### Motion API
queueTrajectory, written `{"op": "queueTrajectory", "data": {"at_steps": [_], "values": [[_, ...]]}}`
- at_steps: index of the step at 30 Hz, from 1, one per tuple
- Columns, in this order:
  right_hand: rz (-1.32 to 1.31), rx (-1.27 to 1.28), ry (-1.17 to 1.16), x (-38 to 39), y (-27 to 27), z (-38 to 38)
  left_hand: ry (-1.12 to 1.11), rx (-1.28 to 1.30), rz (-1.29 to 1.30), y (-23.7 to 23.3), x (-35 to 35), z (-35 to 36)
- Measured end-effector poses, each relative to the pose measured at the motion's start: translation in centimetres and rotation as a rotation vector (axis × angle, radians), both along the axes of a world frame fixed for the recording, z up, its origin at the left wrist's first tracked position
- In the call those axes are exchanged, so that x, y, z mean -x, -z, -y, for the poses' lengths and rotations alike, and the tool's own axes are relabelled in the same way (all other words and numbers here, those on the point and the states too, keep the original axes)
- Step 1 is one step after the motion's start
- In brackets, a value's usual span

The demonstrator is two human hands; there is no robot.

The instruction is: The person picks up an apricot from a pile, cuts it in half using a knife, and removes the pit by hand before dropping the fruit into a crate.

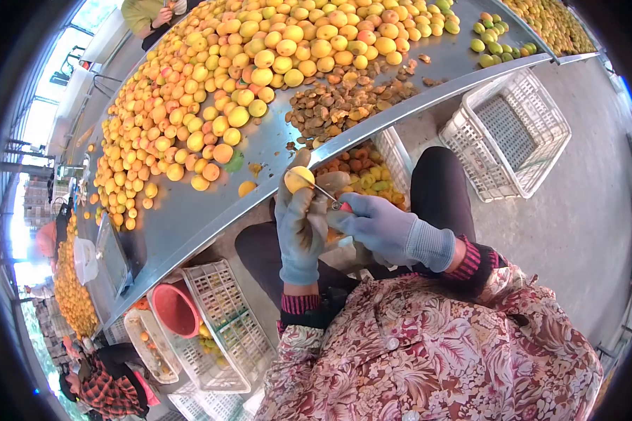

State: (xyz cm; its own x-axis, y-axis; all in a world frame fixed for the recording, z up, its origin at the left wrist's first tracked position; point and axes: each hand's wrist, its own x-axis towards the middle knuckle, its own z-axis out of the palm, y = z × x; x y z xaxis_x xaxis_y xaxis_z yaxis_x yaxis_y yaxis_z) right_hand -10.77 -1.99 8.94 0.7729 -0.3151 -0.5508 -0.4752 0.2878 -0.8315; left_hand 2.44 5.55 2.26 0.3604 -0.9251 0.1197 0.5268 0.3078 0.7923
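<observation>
My left hand (300, 235), in a grey-blue glove, is closed around a yellow apricot (298, 179) just off the table's front edge. My right hand (386, 228), gloved the same way, grips a small knife (325, 192) with a red handle. Its thin metal shaft points left, and the tip meets the apricot's right side. Below the hands, a crate of yellow and reddish apricots (373, 180) stands between my knees, partly hidden by the gloves. On the metal table (267, 133) ahead lies a heap of brown pits and scraps (347, 105).
A large pile of apricots (211, 84) covers much of the table, with greener fruit (495, 43) at the far right. A white plastic crate (516, 133) sits on the floor at right. At lower left are a red bucket (175, 309) and more crates (221, 323). Other people work at left.
</observation>
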Motion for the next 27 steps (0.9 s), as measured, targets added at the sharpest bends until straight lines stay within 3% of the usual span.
{"op": "queueTrajectory", "data": {"at_steps": [2,3,5,6,7,9,10,13,15,17,20,23,27], "values": [[-0.005,-0.093,0.025,0.1,-0.2,-0.2,-0.28,0.013,0.551,0.5,0.3,0.4],[-0.004,-0.095,0.027,-0.1,1.2,-0.6,-0.277,0.012,0.552,1.3,0.7,0.5],[0.258,0.24,0.149,-0.4,5.2,-1.6,-0.267,0.049,0.346,3.2,1.9,0.7],[0.257,0.244,0.15,-0.4,5.0,-1.5,-0.177,-0.008,-0.289,1.3,3.0,1.0],[0.13,0.226,0.133,-0.6,4.6,-1.4,-0.173,-0.007,-0.289,1.9,2.9,1.0],[0.008,0.213,0.114,-0.6,3.5,-1.0,0.174,0.1,-0.404,2.7,2.5,1.3],[0.017,0.249,0.091,-0.4,3.0,-0.8,0.104,0.026,-0.425,2.4,2.7,1.3],[0.059,0.338,0.053,0.0,2.3,-0.7,-0.005,-0.122,-0.252,0.8,2.3,1.2],[0.095,0.399,0.026,0.2,2.6,-0.8,0.016,-0.085,-0.191,0.1,2.2,0.8],[0.213,0.391,0.043,0.4,3.5,-1.0,-0.093,-0.093,0.08,-1.4,2.4,0.3],[0.213,0.434,0.036,0.6,2.8,-1.1,0.026,-0.046,0.171,-0.7,1.1,-0.2],[0.167,0.469,-0.002,0.6,3.1,-0.9,-0.12,-0.089,0.164,0.7,2.1,0.3],[0.115,0.48,-0.029,0.6,2.6,-0.7,-0.007,-0.117,0.064,0.5,1.7,0.0]]}}
